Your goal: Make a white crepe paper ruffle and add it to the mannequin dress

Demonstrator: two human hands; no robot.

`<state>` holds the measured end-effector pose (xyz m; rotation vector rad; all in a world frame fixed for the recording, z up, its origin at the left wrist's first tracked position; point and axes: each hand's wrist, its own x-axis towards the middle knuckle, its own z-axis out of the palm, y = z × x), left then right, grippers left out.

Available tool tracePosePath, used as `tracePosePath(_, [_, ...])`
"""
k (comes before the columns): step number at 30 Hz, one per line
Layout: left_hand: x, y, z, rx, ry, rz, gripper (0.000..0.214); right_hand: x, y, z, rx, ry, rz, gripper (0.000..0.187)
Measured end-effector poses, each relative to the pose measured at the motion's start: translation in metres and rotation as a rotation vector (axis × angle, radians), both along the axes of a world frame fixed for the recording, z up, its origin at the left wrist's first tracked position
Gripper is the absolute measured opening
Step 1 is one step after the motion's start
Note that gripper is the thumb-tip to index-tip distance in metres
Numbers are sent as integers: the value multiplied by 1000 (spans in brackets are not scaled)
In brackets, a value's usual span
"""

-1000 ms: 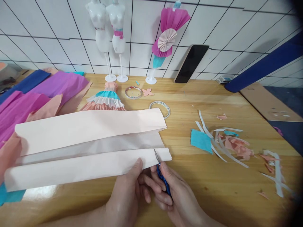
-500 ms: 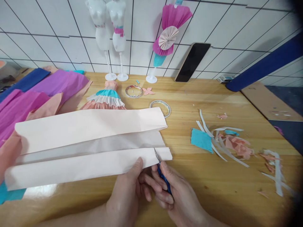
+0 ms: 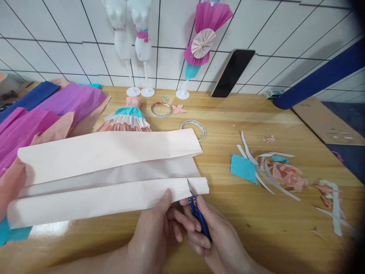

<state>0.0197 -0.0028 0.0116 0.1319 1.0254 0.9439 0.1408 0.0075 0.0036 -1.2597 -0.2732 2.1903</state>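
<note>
A long folded sheet of pale pink crepe paper [image 3: 94, 207] lies across the middle of the table, its near flap turned up towards me. My left hand [image 3: 156, 224] pinches the lower edge of that flap near its right end, thumb on top and fingers underneath. In my right hand [image 3: 216, 232] is a pair of small blue-handled scissors [image 3: 199, 217]. Their blades straddle the flap's edge just right of my left thumb, one blade showing on top of the paper. The other blade is hidden underneath.
Coloured crepe sheets [image 3: 57, 110] are piled at the left. Behind the paper stand a small ruffled dress [image 3: 127, 114], tape rings [image 3: 194, 123], white mini mannequins [image 3: 142, 45] and a leaning phone [image 3: 234, 74]. Paper scraps [image 3: 285, 175] lie at the right.
The scissor handles have spread apart a little and my right hand has shifted slightly to the right. My left hand keeps its pinch on the paper.
</note>
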Motion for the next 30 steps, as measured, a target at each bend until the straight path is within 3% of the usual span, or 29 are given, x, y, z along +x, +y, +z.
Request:
tracePosePath(18, [-1, -1, -2, -29, -30, 15, 47, -4, -2, -5, -6, -26, -37, 47])
tracePosePath(30, [0, -2, -4, 9, -21, 10, 43, 3, 5, 4, -44, 29, 13, 45])
